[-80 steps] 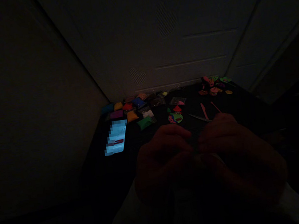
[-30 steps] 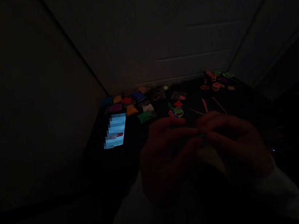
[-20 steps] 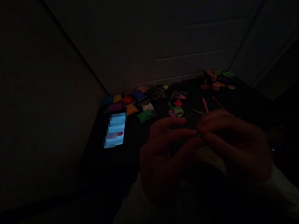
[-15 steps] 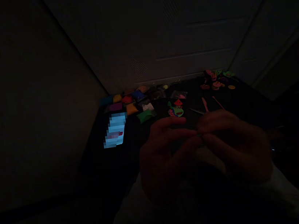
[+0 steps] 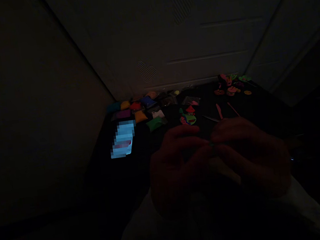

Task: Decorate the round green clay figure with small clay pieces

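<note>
In dim light my left hand [image 5: 174, 171] and my right hand [image 5: 255, 156] meet fingertip to fingertip over the near side of the dark table. Both are closed in a pinch on a tiny piece of green modelling clay [image 5: 212, 145], mostly hidden between the fingers. Just beyond the hands lies a round green clay figure [image 5: 188, 119] with red, blue and pink parts. A pointed metal blade [image 5: 210, 118] rests to its right, partly behind my right hand. Beside it are a pink plastic knife [image 5: 219, 111] and a thin pink stick tool [image 5: 233, 109].
Several packs of coloured clay, among them a green pack [image 5: 155, 124] and an orange pack [image 5: 140, 116], lie at the back left. A lit phone [image 5: 123, 139] is near the left edge. Small finished clay pieces [image 5: 231, 91] are heaped back right. A pale panel [image 5: 149, 38] rises behind.
Since the earliest frame my fingertips have come together on the green clay, and the view has tilted slightly. Over the last second the hands have barely shifted, with the green piece becoming less visible.
</note>
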### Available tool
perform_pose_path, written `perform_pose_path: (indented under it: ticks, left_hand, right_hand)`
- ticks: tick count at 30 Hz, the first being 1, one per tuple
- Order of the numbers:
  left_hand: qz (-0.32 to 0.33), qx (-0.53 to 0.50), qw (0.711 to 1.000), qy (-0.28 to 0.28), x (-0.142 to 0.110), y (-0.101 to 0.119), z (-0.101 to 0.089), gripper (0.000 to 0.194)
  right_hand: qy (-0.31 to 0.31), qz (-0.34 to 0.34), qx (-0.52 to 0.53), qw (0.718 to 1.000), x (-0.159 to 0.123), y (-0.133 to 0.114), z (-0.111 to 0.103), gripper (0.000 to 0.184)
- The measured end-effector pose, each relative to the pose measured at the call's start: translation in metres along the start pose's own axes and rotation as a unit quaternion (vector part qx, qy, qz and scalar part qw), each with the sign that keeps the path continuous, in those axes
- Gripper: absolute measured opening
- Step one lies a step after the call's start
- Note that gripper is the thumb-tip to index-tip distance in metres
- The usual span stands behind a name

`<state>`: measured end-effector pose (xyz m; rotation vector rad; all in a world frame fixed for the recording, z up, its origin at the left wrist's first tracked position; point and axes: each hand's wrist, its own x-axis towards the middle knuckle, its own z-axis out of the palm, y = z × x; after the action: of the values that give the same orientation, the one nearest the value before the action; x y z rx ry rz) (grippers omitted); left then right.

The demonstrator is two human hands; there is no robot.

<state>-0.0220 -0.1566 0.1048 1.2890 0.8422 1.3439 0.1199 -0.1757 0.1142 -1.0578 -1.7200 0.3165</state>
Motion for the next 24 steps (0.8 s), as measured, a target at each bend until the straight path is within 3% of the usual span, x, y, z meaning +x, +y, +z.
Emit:
perform_pose_path:
  ticks: [9,24]
  left_hand:
    - [-0.002,-0.029,1.000,-0.005,-0.0007,-0.0025,0.0017,0.009]
    - [-0.013,-0.016,1.000,0.006,-0.0010,-0.0025,0.0031,0.005]
  right_hand:
    - [0.032,-0.043,-0.043,0.998,-0.0017,0.0008,-0.0004,0.027]
    - [0.051,-0.069,-0.085,0.993,0.0010,-0.0016,0.0063,0.020]
